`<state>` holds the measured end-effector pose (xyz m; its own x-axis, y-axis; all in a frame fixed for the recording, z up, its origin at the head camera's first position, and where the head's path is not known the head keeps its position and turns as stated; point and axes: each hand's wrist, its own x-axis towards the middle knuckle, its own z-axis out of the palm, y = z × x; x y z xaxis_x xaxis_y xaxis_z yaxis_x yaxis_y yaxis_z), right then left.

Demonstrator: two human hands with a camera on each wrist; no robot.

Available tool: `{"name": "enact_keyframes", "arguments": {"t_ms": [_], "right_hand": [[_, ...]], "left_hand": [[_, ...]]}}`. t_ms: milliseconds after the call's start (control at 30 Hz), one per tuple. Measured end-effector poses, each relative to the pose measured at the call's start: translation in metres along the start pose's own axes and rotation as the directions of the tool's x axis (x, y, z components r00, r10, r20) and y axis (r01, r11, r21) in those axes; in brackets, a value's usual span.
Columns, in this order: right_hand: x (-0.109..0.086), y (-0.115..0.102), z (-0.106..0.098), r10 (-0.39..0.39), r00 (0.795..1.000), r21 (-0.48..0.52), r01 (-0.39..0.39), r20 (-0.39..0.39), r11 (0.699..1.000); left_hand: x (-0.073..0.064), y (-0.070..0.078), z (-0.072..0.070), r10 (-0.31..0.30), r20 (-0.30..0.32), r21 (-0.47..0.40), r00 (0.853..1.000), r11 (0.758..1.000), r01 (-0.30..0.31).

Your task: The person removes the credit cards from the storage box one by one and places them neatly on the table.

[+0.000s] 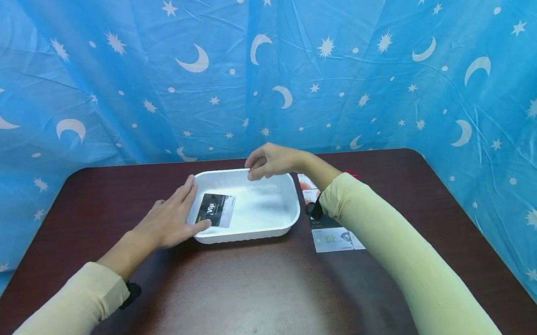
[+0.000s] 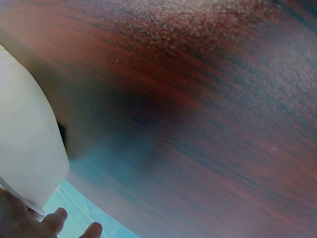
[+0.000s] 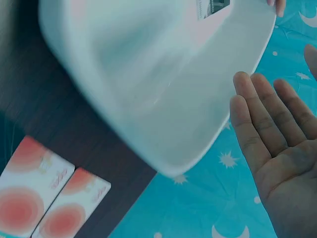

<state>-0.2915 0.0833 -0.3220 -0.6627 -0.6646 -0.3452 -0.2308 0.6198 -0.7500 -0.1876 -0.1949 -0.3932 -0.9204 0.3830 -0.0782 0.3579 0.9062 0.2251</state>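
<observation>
A white plastic tray (image 1: 251, 235) stands on the table, a black-and-silver VIP card (image 1: 216, 210) lying flat inside at its left end. My left hand (image 1: 168, 217) rests on the tray's left rim with fingers extended, its thumb reaching over the front-left corner close to the card. Over the far right part of the tray hovers my right hand (image 1: 272, 160), its fingers bent loosely. In the right wrist view, that hand (image 3: 282, 144) shows a bare palm and nothing between the fingers. Only a few left fingertips (image 2: 59, 218) show in the left wrist view.
Right of the tray, several cards lie in rows on the dark wood table (image 1: 242, 299): red-and-white cards (image 3: 64, 213), a black VIP card and a silver card (image 1: 331, 240). The right forearm partly covers them. A blue curtain (image 1: 241, 84) with moons and stars hangs behind.
</observation>
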Motion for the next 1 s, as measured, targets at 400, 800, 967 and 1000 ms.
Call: {"name": "enact_keyframes", "arguments": {"t_ms": [400, 800, 967, 1000], "right_hand": [[0.028, -0.016, 0.013, 0.081, 0.989, -0.007, -0.081, 0.127, 0.997], [0.055, -0.034, 0.037, 0.147, 0.962, -0.138, -0.117, 0.230, 0.983], [0.062, -0.037, 0.044, 0.161, 0.960, -0.130, -0.134, 0.229, 0.982], [0.064, -0.037, 0.045, 0.166, 0.959, -0.131, -0.139, 0.228, 0.982]], "left_hand": [[0.001, -0.001, 0.000, -0.016, 0.014, 0.007, 1.000, 1.000, 0.016], [0.001, -0.005, 0.001, 0.002, 0.004, 0.011, 1.000, 1.000, -0.002], [0.002, -0.004, 0.002, -0.001, 0.007, 0.003, 1.000, 1.000, 0.001], [0.003, -0.004, 0.002, 0.000, 0.007, 0.001, 1.000, 1.000, 0.000]]}}
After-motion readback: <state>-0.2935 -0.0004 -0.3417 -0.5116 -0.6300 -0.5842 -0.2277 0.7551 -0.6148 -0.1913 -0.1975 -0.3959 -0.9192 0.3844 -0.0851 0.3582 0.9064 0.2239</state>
